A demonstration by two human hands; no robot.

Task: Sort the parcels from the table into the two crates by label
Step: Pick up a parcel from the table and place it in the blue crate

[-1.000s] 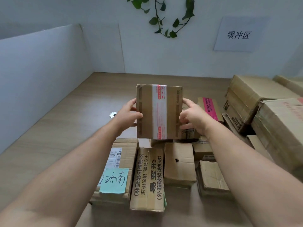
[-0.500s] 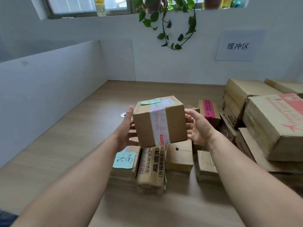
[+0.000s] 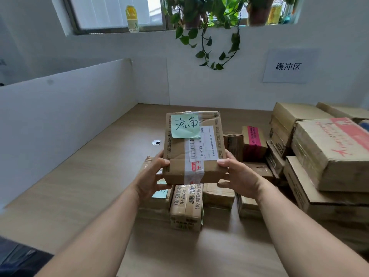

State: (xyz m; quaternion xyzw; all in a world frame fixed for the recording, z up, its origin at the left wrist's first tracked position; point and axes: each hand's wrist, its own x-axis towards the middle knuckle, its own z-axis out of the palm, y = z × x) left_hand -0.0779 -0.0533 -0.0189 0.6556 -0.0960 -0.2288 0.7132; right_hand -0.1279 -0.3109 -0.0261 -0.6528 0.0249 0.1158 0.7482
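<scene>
From the head camera, both hands held 1 small cardboard box (image 3: 191,148) in the air above the worktop (image 3: 83,176), its top face tilted toward the person. The left hand (image 3: 151,176) gripped the near left corner, thumb on top and fingers underneath. The right hand (image 3: 237,174) gripped the near right corner the same way. A green sticky note (image 3: 184,125) with handwritten characters sat on the box's far left corner, just beside a white shipping label (image 3: 207,143) under clear tape. Below the box, a cluster of small parcels (image 3: 186,208) lay on the worktop. Larger cartons (image 3: 327,154) were stacked to the right. A trailing plant (image 3: 207,37) hung down the wall, near a paper sign (image 3: 288,66).
</scene>
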